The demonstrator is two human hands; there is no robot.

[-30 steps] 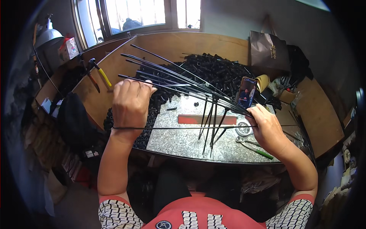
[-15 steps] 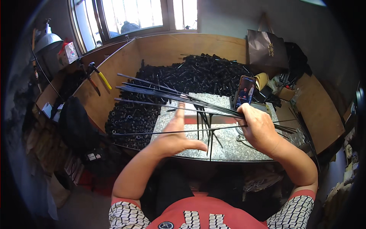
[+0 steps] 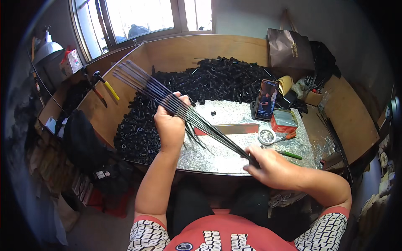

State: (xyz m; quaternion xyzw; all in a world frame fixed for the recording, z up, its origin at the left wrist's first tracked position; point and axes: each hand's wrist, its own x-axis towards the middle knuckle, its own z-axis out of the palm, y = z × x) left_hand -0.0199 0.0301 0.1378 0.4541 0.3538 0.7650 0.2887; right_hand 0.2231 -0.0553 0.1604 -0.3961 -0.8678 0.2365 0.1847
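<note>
A bundle of long, thin black strips (image 3: 205, 124) slants across the bench in front of me, its far-left ends fanned out over the pile of black parts. My left hand (image 3: 171, 125) is closed around the middle of the bundle, fingers partly hidden behind it. At the lower right end, my right hand (image 3: 274, 167) grips the gathered ends between thumb and fingers. A few looser strips hang below the left hand. Under the bundle lies a long flat bar (image 3: 238, 129), reddish at one end, on the speckled bench top (image 3: 226, 161).
Small black parts (image 3: 222, 81) are heaped behind and left of the bench top. A phone (image 3: 266, 100) stands upright beside a red box (image 3: 284, 121), a round dish (image 3: 266, 136) and a green-handled tool (image 3: 289, 154). A hammer (image 3: 109, 85) hangs on the left wooden wall.
My left hand, spread open before, has closed around the strips. My right hand has come lower and nearer me. The scattered strips are drawn together and tilt more steeply.
</note>
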